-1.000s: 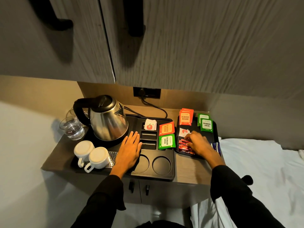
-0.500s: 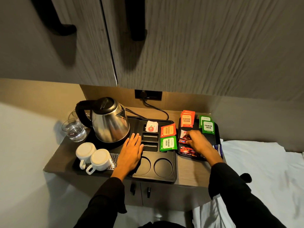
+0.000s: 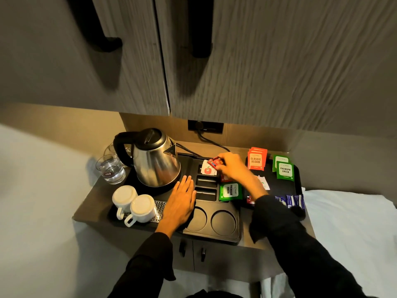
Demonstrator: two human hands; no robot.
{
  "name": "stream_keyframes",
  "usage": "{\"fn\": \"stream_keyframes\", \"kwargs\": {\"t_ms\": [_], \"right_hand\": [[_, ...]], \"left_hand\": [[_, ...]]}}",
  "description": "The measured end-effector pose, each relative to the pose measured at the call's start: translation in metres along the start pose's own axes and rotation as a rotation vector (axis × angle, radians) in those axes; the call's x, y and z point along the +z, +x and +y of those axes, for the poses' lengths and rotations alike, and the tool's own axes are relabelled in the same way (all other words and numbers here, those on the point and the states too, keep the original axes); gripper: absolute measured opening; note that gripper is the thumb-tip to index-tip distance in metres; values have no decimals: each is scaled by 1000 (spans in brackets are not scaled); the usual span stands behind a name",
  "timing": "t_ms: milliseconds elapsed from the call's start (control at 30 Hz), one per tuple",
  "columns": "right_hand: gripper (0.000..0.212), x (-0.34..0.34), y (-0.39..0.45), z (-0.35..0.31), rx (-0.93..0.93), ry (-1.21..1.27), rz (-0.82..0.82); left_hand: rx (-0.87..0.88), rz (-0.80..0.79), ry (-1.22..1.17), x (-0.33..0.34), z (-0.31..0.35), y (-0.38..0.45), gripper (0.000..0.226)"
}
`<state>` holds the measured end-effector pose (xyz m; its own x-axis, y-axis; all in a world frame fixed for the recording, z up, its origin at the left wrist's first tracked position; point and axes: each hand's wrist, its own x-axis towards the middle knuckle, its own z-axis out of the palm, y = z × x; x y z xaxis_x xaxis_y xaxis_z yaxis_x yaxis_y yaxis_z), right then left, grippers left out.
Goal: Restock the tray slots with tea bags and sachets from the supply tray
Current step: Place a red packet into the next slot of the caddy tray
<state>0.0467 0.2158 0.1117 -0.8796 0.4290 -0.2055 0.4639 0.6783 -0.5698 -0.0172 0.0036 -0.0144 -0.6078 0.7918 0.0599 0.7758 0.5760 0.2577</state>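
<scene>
My right hand point(image 3: 233, 168) holds red sachets point(image 3: 215, 161) above the far slot of the black hospitality tray point(image 3: 214, 235), right over the white apple-printed sachets point(image 3: 208, 170) lying there. Two narrow slots point(image 3: 206, 187) sit below it. A green Premium Green tea bag point(image 3: 229, 191) lies in the tray's right compartment; an orange one is mostly hidden under my wrist. My left hand point(image 3: 180, 203) rests flat, fingers together, on the tray by the kettle base. The supply tray point(image 3: 296, 179) on the right holds Classic Assam bags point(image 3: 256, 161), Premium Green bags point(image 3: 284, 170) and blue sachets point(image 3: 295, 201).
A steel kettle point(image 3: 154, 160) stands on the tray's back left, its cord running to a wall socket point(image 3: 205, 126). Two upturned white cups point(image 3: 134, 206) sit front left, glasses point(image 3: 110, 169) beside the kettle. Cabinet doors hang overhead. A white bed point(image 3: 354, 222) lies to the right.
My right hand left the supply tray with red sachets and moved left to the hospitality tray's far slot. My left hand stayed flat in place.
</scene>
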Motion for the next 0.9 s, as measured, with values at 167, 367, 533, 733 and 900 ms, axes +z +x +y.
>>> {"fn": "stream_keyframes", "kwargs": {"t_ms": [167,367,533,733,900], "right_hand": [[40,55,14,-17,18,-127,-92],[39,73,-5,5,-137,-191,86],[31,48,-27,34,-106,-85,182],[18,6,-87,134,452,-17,426],[43,-1,-109,156,651,-60,294]], "left_hand": [[6,-3,6,0,0,0,56],[8,6,-1,1,-2,-1,56],[9,15,-11,2,-3,0,56],[30,17,48,4,-2,1,57],[47,24,65,0,-1,0,56]]}}
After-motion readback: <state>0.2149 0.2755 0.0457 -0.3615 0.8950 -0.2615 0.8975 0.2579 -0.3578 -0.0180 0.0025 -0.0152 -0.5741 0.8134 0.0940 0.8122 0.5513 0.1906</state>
